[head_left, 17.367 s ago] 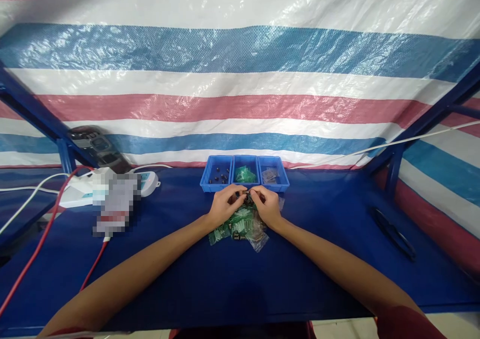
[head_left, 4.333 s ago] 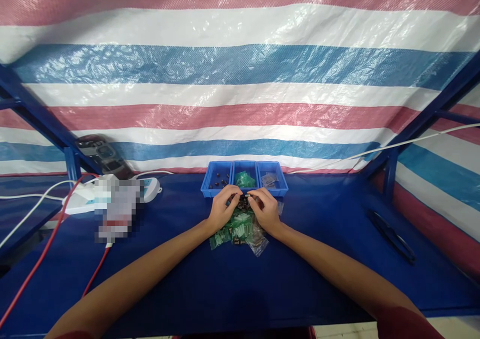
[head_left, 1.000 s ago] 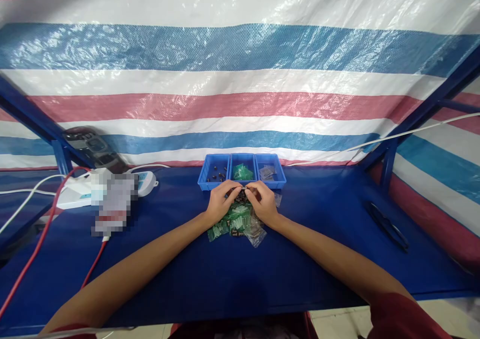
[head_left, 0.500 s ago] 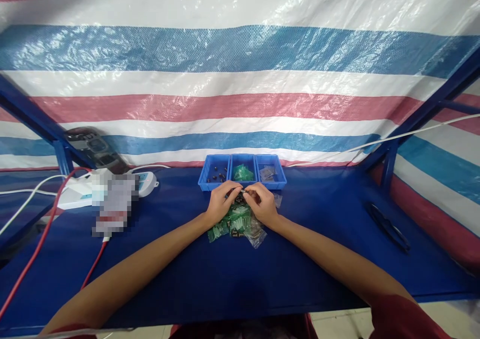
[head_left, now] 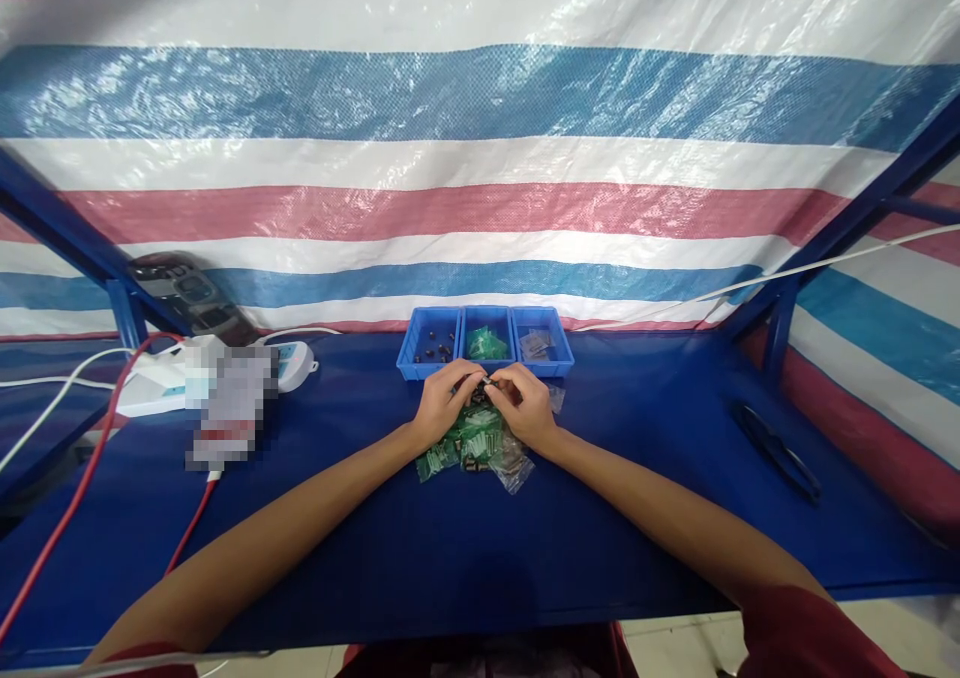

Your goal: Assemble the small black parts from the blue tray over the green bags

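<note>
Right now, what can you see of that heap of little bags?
The heap is low and untidy, lying on the blue tabletop, just nearer the person than the blue bins. Glossy green packets, seemingly plastic with pale stripes showing, lie beside a crumpled clear bag and small dark pieces. The left hand and right hand partly hide its far end; whether they touch it is unclear.

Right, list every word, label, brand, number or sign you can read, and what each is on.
No readable text anywhere.
Power strip: any marks too small to read.
Pixelated object: blurred out.
Small bags: no legible print.
</note>
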Motion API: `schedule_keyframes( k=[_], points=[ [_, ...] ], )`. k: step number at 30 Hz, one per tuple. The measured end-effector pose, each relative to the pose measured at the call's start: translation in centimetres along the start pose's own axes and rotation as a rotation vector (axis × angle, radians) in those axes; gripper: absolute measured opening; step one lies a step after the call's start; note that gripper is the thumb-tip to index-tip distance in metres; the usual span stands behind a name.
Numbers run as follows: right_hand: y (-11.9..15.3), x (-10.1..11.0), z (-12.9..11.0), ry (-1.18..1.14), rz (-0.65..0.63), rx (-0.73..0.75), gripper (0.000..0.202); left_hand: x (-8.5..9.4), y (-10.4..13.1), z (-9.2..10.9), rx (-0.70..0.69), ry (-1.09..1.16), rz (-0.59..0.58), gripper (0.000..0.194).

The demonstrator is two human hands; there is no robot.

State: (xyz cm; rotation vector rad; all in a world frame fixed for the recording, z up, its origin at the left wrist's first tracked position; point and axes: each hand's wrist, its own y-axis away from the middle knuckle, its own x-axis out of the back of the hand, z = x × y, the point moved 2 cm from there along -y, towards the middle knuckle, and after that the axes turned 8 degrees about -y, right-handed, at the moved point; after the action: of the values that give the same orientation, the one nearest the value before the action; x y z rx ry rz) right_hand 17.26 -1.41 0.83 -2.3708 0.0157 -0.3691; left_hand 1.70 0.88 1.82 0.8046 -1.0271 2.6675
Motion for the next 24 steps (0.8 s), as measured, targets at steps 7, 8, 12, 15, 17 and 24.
schedule_keyframes(
  k=[7, 8, 12, 15, 17, 24],
  points=[
    [-0.01, 0.04, -0.10, 0.000, 0.000, -0.006, 0.016, -0.03, -0.04, -0.10, -0.023, -0.001, 0.015, 0.022],
    [-0.01, 0.04, -0.11, 0.002, 0.000, -0.008, 0.017, -0.03, -0.04, -0.12, -0.025, -0.001, 0.016, 0.022],
    [-0.01, 0.08, -0.09, 0.007, -0.006, -0.012, 0.019, 0.00, -0.09, -0.12, -0.011, 0.005, 0.012, 0.021],
    [-0.02, 0.18, -0.04, 0.014, -0.011, -0.006, 0.019, 0.01, -0.16, -0.04, -0.010, 0.002, 0.006, 0.022],
    [-0.01, 0.25, 0.00, 0.015, -0.009, -0.004, 0.019, -0.02, -0.18, 0.00, -0.015, 0.004, 0.004, 0.022],
    [0.06, 0.24, 0.05, 0.013, -0.002, -0.015, 0.018, -0.04, -0.09, 0.05, -0.021, -0.004, 0.009, 0.020]
  ],
)
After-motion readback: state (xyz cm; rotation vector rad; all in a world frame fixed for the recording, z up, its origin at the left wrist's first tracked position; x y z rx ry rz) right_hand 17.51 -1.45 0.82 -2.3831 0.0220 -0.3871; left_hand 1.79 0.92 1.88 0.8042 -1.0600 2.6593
